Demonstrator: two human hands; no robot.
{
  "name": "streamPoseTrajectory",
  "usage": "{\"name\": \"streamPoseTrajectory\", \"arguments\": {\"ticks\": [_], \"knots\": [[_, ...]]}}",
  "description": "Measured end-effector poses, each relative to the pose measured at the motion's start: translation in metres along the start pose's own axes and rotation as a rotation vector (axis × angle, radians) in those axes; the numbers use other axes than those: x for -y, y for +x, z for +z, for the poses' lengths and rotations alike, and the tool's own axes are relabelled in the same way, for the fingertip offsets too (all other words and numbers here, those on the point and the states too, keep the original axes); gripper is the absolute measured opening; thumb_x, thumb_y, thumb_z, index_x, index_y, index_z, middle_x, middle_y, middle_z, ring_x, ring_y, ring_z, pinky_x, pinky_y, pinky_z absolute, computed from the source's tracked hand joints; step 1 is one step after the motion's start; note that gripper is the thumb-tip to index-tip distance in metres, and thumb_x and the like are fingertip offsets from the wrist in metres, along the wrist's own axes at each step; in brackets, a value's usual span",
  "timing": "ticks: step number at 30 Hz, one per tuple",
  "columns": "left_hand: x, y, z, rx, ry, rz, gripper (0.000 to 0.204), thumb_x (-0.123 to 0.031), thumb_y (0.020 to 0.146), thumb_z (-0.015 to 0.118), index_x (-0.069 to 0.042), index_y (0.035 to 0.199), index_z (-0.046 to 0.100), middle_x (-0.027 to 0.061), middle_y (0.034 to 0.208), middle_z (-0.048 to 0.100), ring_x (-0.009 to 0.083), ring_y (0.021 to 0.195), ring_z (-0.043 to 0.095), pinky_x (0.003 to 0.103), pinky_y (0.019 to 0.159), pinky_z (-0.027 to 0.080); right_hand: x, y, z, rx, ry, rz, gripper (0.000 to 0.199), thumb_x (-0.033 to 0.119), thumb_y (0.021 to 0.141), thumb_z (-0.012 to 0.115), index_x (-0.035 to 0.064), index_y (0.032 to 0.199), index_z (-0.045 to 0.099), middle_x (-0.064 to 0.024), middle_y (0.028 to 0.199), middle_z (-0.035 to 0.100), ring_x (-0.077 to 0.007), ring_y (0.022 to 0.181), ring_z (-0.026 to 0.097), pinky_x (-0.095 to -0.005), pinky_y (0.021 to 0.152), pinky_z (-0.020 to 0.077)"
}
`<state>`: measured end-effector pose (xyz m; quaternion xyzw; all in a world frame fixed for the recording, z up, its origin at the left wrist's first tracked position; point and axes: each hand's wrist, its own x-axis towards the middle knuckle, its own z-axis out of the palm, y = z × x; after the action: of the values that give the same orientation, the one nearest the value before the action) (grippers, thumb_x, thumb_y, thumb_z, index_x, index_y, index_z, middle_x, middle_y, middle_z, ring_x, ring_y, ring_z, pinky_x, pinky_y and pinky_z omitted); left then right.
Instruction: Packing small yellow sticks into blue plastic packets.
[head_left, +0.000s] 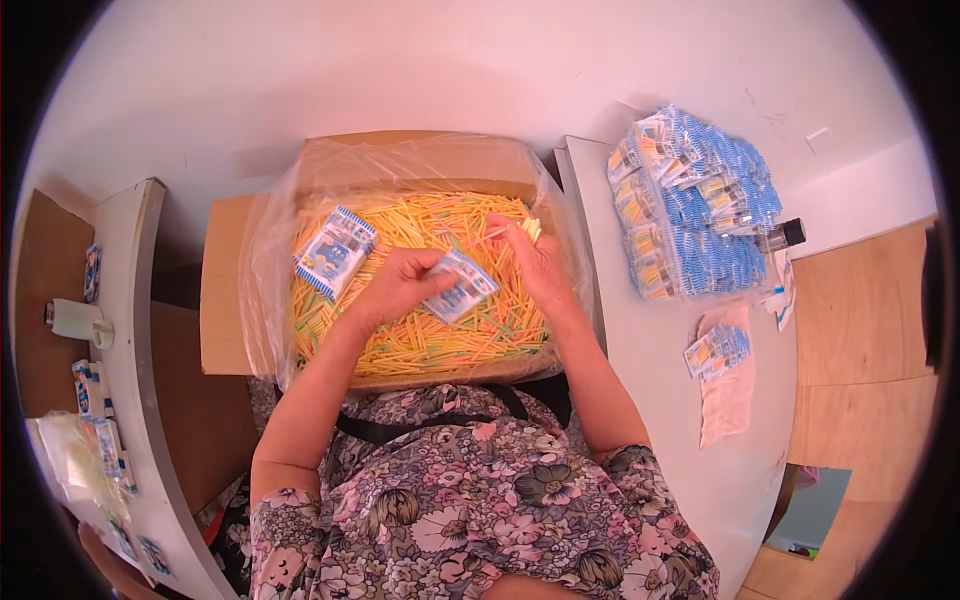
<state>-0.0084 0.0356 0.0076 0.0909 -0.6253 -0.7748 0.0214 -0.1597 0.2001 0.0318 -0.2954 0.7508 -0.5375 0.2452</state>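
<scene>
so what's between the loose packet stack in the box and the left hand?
Head view: only loose yellow sticks lie between the packet stack and the left hand.

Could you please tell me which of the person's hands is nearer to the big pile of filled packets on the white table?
Right. The right hand is over the box's right side, nearer the pile of filled packets; the left hand, holding a packet, is farther left.

Wall [450,60]: plain white, evenly lit.
Floor [870,320]: light wood.
Tables: white, right [650,380]; left [135,330].
</scene>
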Motion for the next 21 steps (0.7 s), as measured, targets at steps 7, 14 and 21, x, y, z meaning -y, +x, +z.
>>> {"name": "streamPoseTrajectory", "arguments": {"ticks": [7, 14, 21], "knots": [[-0.005, 0.002, 0.013, 0.196, -0.100, -0.031, 0.024, -0.012, 0.088, 0.063, -0.003, 0.111, 0.065, -0.0008, 0.097, 0.066, 0.0073, 0.093, 0.056, 0.027, 0.084, 0.046, 0.007, -0.010, 0.031, 0.053, 0.139, -0.103, 0.039, 0.026, 0.095, 0.046, 0.0020, 0.123, 0.057, -0.0153, 0.127, 0.055, -0.0244, 0.120, 0.047, -0.0359, 0.101, 0.0353], [0.007, 0.002, 0.009, 0.254, -0.081, -0.027, 0.016, -0.008, 0.082, 0.069, -0.002, 0.097, 0.069, 0.0021, 0.091, 0.067, 0.0085, 0.088, 0.058, 0.027, 0.081, 0.047, -0.030, -0.008, 0.045, 0.051, -0.301, -0.427, 0.059, 0.039, 0.086, 0.059, 0.0087, 0.135, 0.046, -0.0215, 0.139, 0.039, -0.0366, 0.132, 0.034, -0.0422, 0.108, 0.0253], [0.014, 0.005, 0.012, 0.149, 0.316, 0.291, 0.015, -0.005, 0.080, 0.070, -0.001, 0.094, 0.068, 0.0085, 0.086, 0.069, 0.0130, 0.084, 0.064, 0.028, 0.073, 0.050, 0.030, -0.014, 0.026, 0.082, -0.183, -0.106, 0.032, 0.033, 0.080, 0.070, 0.0033, 0.089, 0.061, -0.0099, 0.085, 0.066, -0.0200, 0.074, 0.063, -0.0305, 0.068, 0.0496]]}}
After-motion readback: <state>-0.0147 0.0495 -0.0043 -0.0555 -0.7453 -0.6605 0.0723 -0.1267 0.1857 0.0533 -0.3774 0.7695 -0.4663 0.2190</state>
